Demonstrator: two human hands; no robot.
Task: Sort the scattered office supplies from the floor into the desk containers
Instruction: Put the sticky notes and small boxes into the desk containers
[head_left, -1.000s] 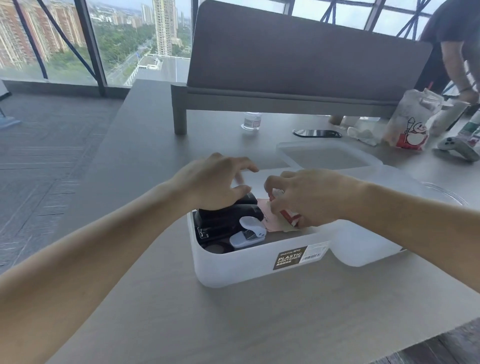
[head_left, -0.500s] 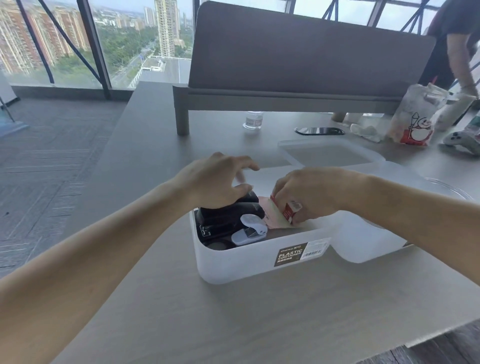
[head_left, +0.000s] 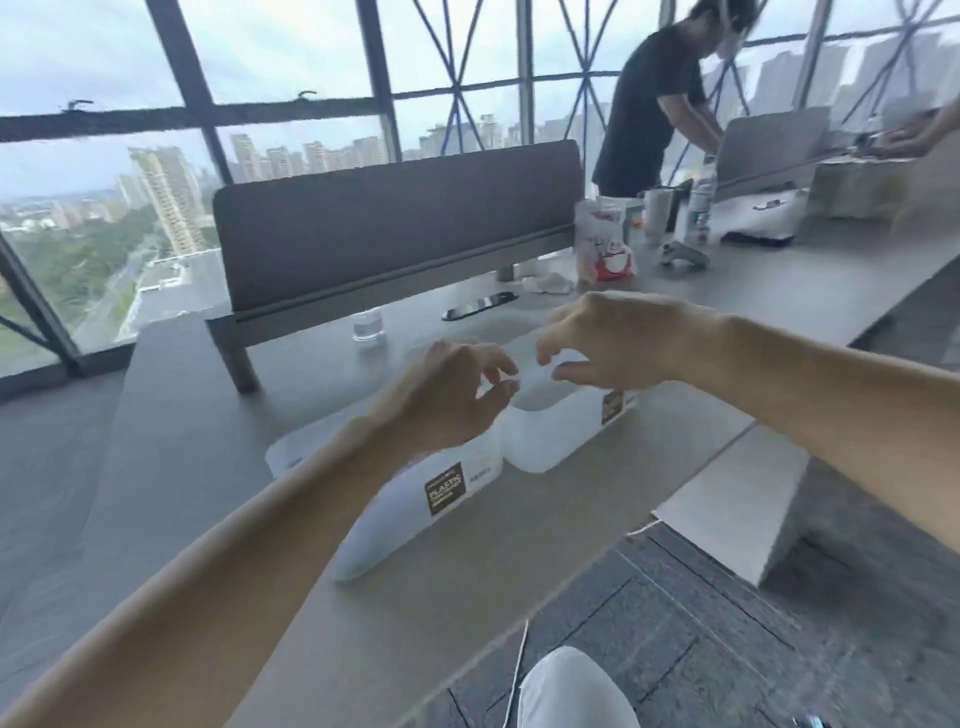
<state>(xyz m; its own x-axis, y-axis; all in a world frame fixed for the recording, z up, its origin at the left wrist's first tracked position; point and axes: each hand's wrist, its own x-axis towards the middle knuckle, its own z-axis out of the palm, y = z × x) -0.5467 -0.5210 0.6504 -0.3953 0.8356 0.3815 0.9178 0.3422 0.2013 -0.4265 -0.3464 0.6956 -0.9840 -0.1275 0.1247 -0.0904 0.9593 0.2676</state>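
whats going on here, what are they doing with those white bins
A person stands at a desk with both hands raised over two white plastic containers. The left hand is above the nearer container and the right hand above the farther container. Both hands have loosely curled fingers and hold nothing. The blurred, tilted view hides the containers' contents. Another person works at a desk behind.
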